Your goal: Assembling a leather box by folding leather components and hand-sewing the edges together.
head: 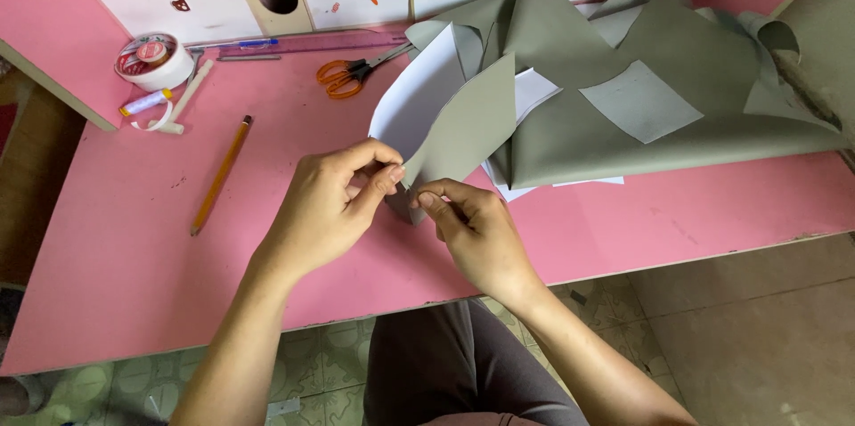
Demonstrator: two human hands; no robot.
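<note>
- Two bare hands meet above the near middle of the pink worktop point(134, 239), both pinched on the lower tip of a curved grey-green sheet piece with a white underside point(463, 128).
- Left hand point(334, 203): thumb and forefinger closed together on the piece's lower edge.
- Right hand point(472, 226): fingertips clamped on the same tip from the other side, just beside the left thumb.
- Piece rises from the hands, up and away, curling; white face shows on its left.
- Behind it, a large crumpled grey-green sheet point(677, 114) spreads over the right of the worktop, a pale square cut-out point(639, 101) lying on it.
- Orange-handled scissors point(352, 73) lie near the far edge.
- Yellow pencil point(221, 175) lies left of the hands, well apart.
- White tape roll point(153, 61) at far left.
</note>
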